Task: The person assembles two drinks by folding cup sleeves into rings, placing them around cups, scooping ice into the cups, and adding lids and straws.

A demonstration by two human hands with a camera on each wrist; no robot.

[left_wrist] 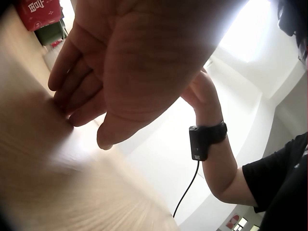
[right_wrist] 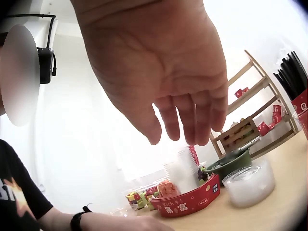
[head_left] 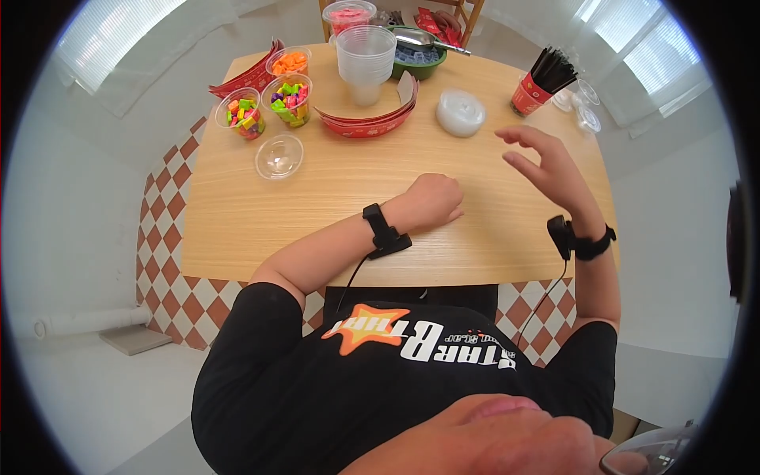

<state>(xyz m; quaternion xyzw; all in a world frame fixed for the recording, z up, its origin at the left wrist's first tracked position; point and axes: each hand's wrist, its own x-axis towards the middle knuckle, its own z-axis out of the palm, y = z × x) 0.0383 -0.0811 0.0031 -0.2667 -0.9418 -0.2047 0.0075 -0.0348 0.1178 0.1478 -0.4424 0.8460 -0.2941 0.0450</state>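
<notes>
My left hand (head_left: 431, 202) is low over the middle of the table, empty, with its fingers relaxed and loosely bent in the left wrist view. Raised at the right side, my right hand (head_left: 548, 166) holds nothing; its fingers hang apart from the thumb in the right wrist view. A stack of clear lids (head_left: 461, 113) lies beyond the hands, closest to the right one. Beside it sits a red paper sleeve stack (head_left: 368, 127), curved like a boat, with a tall stack of clear plastic cups (head_left: 366, 59) behind it.
Clear cups of colourful pieces (head_left: 290, 101) stand at the back left, near a single clear dome lid (head_left: 279, 157). A green bowl (head_left: 417, 67) with a metal scoop (head_left: 427, 39) is at the back. Black straws (head_left: 550, 71) fill a red cup (head_left: 529, 96) at the right.
</notes>
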